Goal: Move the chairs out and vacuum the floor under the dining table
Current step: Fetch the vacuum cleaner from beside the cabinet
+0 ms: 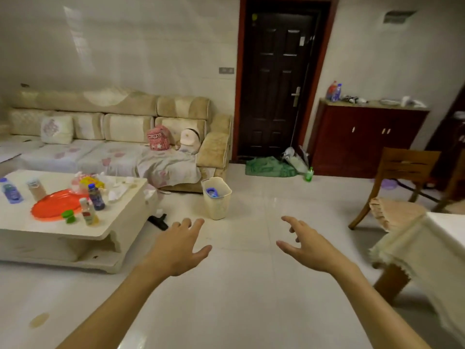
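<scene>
Both hands out front, empty — the left hand (180, 248) and the right hand (310, 248) spread wide over bare floor (239, 298). Right of the right hand, the dining worktop (412, 248) corner; beyond it a chair (400, 187), seemingly pulled clear. No vacuum visible — next comes fetching one, or more chairs.

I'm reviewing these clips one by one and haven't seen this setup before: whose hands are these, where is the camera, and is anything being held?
There is no machine here. One wide camera sits on a person's head, looking forward and down, so you see their own arms. The left hand and right hand are both open over the floor and hold nothing. At the right edge is a corner of the dining table under a cloth, with a chair beside it. On the left, a coffee table carries bottles and an orange tray. A bin stands ahead.
</scene>
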`<state>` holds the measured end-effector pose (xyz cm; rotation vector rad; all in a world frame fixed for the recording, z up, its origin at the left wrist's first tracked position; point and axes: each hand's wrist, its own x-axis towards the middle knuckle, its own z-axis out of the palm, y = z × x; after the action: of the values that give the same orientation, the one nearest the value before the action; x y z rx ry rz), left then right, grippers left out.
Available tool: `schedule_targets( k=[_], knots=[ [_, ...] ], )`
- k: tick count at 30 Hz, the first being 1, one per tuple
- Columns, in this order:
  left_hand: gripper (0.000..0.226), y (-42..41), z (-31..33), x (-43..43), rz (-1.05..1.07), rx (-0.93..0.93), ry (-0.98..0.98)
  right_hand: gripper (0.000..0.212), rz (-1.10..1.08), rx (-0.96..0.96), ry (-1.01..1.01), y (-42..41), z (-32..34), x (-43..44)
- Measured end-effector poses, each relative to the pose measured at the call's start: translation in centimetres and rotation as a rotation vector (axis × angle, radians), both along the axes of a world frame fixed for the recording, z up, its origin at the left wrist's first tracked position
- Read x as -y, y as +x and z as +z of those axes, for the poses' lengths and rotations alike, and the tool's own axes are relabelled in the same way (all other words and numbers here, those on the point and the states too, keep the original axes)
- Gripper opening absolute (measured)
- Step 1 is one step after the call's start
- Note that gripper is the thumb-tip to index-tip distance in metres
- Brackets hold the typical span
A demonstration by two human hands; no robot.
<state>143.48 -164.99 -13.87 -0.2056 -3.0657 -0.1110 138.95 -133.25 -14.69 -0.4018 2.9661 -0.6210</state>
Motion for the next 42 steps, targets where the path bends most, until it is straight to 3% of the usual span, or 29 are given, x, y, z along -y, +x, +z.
schedule_targets(
  k=[9,18,42],
  knots=[
    [0.071,-20.3,0.9,-4.4,-0.25,-0.001,0.025,0.071,-0.244,0.027,-0.003,-12.5,-0.1,-5.2],
    [0.071,-40.8,-0.7,-17.2,-0.463,0.005,0.047,0.074,-0.437,0.016,-0.035,-28.0,-1.1,-16.4],
    [0.07,-92.3,-1.4,-44.1,-0.648,0.042,0.04,0.072,-0.611,0.044,-0.016,-73.1,-0.9,-40.7]
  ],
)
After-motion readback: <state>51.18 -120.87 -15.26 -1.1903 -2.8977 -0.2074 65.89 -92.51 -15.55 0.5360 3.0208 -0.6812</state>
